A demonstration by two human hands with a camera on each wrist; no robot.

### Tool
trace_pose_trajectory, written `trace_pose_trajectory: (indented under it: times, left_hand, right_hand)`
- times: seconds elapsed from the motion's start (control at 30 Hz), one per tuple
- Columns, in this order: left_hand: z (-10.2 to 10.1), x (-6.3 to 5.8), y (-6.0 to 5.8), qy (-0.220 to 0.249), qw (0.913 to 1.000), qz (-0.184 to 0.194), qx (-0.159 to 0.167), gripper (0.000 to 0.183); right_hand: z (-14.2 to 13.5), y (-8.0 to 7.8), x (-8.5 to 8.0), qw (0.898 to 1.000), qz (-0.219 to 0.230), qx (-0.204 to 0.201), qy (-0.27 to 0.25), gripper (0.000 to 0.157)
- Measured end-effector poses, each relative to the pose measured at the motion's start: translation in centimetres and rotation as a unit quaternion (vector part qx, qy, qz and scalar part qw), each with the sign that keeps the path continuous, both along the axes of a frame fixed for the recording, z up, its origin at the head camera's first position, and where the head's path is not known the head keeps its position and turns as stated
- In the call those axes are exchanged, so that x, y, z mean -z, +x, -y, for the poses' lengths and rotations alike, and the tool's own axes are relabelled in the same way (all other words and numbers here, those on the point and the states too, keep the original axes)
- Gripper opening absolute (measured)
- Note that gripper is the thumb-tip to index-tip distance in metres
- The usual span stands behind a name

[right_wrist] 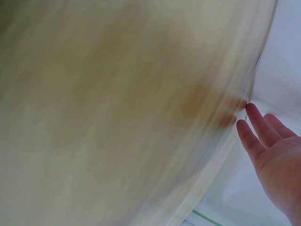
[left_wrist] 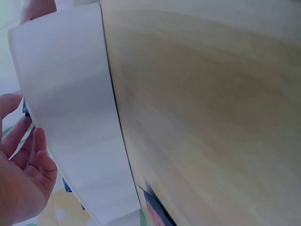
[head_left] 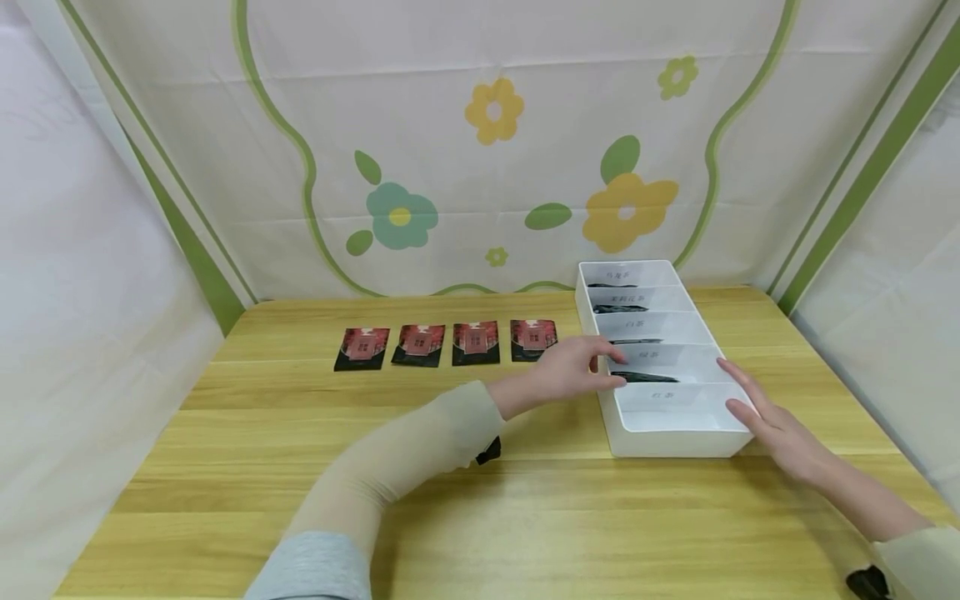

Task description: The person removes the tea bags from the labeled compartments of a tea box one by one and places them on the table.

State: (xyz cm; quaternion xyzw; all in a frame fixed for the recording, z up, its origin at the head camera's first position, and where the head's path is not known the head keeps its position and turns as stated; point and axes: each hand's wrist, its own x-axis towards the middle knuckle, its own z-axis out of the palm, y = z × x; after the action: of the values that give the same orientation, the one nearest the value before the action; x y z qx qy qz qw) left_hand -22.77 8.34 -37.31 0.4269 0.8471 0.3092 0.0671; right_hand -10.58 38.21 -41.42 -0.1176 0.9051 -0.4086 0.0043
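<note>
A long white divided box (head_left: 682, 443) stands at the right of the table. Its compartments bear printed labels, and the thin dark edges of black packets (head_left: 643, 377) show in all but the nearest one. My left hand (head_left: 570, 367) reaches over the box's left wall, its thumb and forefinger apart at the end of the packet in the second-nearest compartment. In the left wrist view, the left hand's (left_wrist: 26, 174) other fingers are loosely bent. Against the box's right wall, near its front corner, rests my right hand (head_left: 780, 429) with extended fingers.
Several red-and-black sachets (head_left: 476, 343) lie in a row on the wooden table (head_left: 600, 525), left of the box. A white floral curtain (head_left: 450, 50) hangs behind the table, and white cloth panels (head_left: 90, 292) flank it.
</note>
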Motion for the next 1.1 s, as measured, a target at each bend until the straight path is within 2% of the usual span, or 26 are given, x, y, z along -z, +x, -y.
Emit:
trace_pose_trajectory:
  times: [0.1,0.4,0.87,1.1]
  left_hand:
    - [-0.5,0.4,0.0,-0.018,0.9998,-0.011,0.005,0.027]
    - [-1.1,0.9,0.2,-0.008,0.9999,-0.011,0.004,0.019]
    - [-1.4,0.8,0.8,-0.002,0.9984,-0.048,-0.028,0.015]
    - [-1.4,0.5,1.1,0.016,0.9988,-0.026,-0.038,0.009]
  right_hand:
    - [0.0,0.0,0.0,1.000,0.000,0.000,0.000,0.058]
    - [0.1,-0.1,-0.1,1.000,-0.001,-0.001,0.001,0.058]
    - [-0.1,0.0,0.3,1.000,-0.004,0.005,0.010,0.057]
    - [-0.1,-0.1,0.3,1.000,-0.004,0.005,0.008,0.057]
